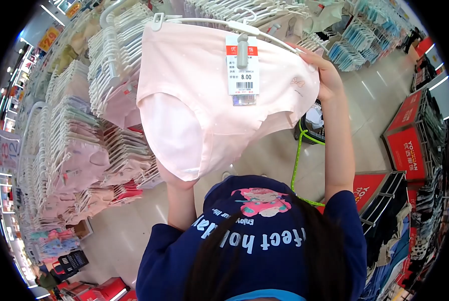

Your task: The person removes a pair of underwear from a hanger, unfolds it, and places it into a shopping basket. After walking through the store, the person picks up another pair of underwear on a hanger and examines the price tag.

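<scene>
A pale pink pair of underpants (224, 110) hangs from a white clip hanger (199, 21) in front of me. My right hand (327, 75) is closed on its right side edge, near the end of the hanger. My left hand (177, 180) reaches behind the lower left of the underpants; its fingers are hidden by the fabric. A price tag (243, 70) reading 8.00 hangs at the front from a grey security pin (242, 52). A small butterfly print (297, 83) shows on the right side of the cloth.
Racks of pink underwear (79, 160) on white hangers crowd the left, and light blue garments (352, 42) hang at the upper right. A dark basket (312, 125) with a green strap (297, 160) is behind the underpants. Red display bins (407, 145) line the right.
</scene>
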`<state>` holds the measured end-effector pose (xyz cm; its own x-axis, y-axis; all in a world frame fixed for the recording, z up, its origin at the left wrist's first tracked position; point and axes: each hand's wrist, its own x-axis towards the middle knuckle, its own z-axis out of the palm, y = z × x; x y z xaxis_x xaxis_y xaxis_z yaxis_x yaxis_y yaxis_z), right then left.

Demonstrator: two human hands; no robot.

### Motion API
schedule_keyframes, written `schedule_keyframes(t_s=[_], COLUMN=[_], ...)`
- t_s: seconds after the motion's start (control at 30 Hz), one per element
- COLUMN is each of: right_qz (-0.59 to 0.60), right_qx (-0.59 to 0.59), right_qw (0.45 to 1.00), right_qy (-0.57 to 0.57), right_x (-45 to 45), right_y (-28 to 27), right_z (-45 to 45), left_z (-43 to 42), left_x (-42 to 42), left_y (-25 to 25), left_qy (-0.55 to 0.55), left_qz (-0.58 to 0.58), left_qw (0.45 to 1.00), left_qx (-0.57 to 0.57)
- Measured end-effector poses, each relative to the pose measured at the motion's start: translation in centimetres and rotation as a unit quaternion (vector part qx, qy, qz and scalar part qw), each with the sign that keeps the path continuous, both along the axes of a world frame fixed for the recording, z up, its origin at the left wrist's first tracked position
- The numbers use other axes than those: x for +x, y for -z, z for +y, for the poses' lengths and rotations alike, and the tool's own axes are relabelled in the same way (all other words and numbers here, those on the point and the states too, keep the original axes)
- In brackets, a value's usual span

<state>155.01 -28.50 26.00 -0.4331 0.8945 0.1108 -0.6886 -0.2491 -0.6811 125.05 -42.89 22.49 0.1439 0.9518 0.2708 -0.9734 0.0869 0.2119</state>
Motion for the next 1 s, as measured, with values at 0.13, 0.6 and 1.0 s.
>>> schedule_keyframes(t_s=[0.13, 0.6, 1.0], right_qz=[-0.026, 0.447, 0.56], right_qx=[0.042, 0.229, 0.331], right_qw=[0.999, 0.798, 0.697], right_qy=[-0.003, -0.334, -0.301], right_x=[-0.2, -7.8, -10.9], right_y=[0.3, 8.3, 7.5], right_z=[-0.1, 8.0, 5.3], left_z=[0.0, 1.6, 1.2], left_x=[-0.6, 14.0, 16.1], left_y=[0.9, -7.7, 1.6], left_qy=[-0.054, -0.055, -0.209], left_qz=[0.011, 0.61, 0.689], left_qw=[0.997, 0.593, 0.447], left_qx=[0.051, 0.523, 0.531])
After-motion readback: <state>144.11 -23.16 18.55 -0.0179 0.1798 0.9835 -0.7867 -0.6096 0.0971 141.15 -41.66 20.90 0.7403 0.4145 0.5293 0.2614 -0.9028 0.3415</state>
